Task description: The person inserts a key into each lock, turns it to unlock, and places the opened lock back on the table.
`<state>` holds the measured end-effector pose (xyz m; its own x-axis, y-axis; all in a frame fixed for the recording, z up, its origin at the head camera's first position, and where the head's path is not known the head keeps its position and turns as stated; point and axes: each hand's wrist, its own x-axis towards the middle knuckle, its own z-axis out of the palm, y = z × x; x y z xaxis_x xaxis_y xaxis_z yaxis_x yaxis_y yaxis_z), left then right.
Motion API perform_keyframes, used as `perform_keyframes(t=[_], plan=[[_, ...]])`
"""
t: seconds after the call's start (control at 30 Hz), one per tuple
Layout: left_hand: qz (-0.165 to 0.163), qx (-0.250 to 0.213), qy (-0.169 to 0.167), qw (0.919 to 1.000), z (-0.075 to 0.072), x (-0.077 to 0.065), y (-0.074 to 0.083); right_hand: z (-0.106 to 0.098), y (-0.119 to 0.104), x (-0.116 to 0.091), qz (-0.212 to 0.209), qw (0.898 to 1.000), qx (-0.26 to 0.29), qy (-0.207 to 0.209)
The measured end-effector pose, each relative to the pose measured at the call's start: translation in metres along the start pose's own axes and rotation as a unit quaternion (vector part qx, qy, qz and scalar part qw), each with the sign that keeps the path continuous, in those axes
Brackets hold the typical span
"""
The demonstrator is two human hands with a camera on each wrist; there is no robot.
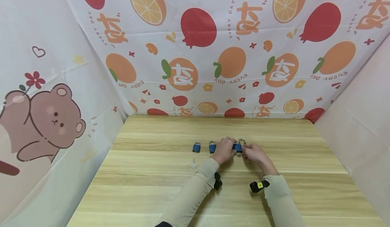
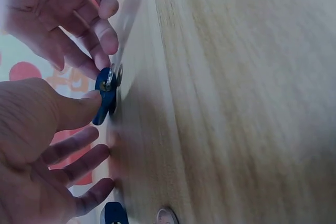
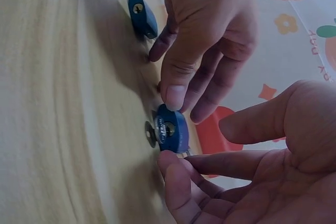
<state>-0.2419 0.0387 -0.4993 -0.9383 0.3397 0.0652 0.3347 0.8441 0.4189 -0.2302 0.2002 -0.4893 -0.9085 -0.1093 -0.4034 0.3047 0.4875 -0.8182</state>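
Note:
A blue padlock point(image 1: 237, 148) lies on the table between the two hands, its metal shackle point(image 1: 242, 141) swung open. A silver key point(image 3: 160, 129) sits in its keyhole. My left hand point(image 1: 224, 150) holds the padlock's left end, thumb at the edge and other fingers spread behind. At the opposite end, my right hand point(image 1: 253, 153) touches the body near the shackle with its fingertips, its thumb point(image 3: 252, 125) standing apart. Left of the hands stand two more blue padlocks: one point(image 1: 212, 147) beside the left hand, the other point(image 1: 196, 147) farther out, both with shackles up.
A loose silver key point(image 1: 193, 163) lies in front of the leftmost padlock. The wooden table point(image 1: 146, 186) runs to a fruit-printed cloth point(image 1: 198, 51) at the back. Another cloth with a bear print point(image 1: 55, 118) hangs at the left, and a pale one point(image 1: 362, 129) at the right.

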Motion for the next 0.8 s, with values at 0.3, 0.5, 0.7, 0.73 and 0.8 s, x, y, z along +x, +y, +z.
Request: perform_keyframes(t=[0.3,0.5,0.7,0.73,0.8], plan=[[0.017,0.001,0.037,0.9992,-0.007,-0.004,-0.002,-0.009,-0.007,-0.006,-0.024,0.999,-0.021,0.008],[0.026,-0.010,0.046,0.9985,-0.017,-0.004,-0.005,-0.015,-0.011,-0.009,-0.039,0.999,-0.005,0.002],[0.027,-0.017,0.067,0.9972,-0.029,-0.006,-0.010,-0.016,-0.018,-0.013,-0.057,0.998,-0.011,0.016],[0.026,-0.018,0.070,0.9971,-0.031,-0.006,-0.011,-0.016,-0.020,-0.014,-0.060,0.998,-0.012,0.018],[0.028,-0.024,0.083,0.9958,-0.034,-0.006,-0.015,-0.016,-0.023,-0.016,-0.066,0.997,-0.017,0.023]])
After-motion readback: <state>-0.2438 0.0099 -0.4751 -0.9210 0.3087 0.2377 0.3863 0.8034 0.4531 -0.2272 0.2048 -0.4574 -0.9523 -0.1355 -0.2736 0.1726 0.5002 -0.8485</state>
